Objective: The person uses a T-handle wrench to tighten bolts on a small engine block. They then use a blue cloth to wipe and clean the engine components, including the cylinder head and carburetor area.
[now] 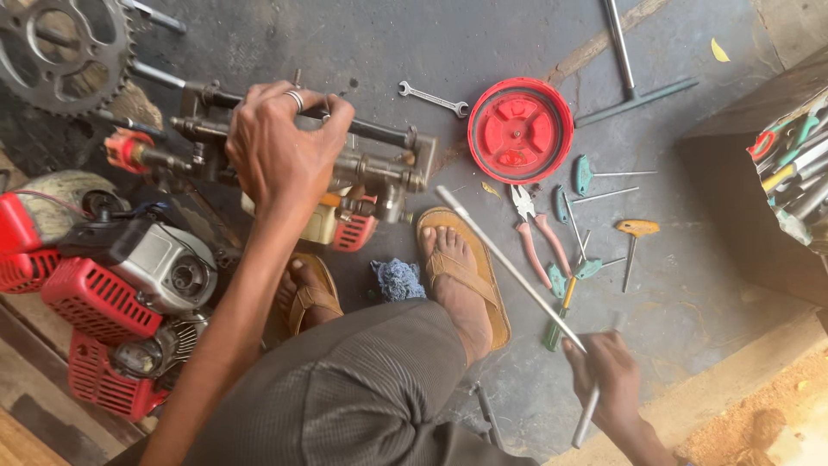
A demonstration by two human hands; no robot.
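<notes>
Right hand [608, 373] closed around thin steel rod [509, 267], stiff, slick, light; grip low end. Left hand [280, 142] clamped on heavy metal engine assembly [379, 168] on floor.

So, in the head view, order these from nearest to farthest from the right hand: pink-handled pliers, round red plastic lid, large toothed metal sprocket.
From the right hand:
1. Pink-handled pliers, just above it on the floor.
2. Round red plastic lid, farther up, centre.
3. Large toothed metal sprocket, far top-left corner.
</notes>
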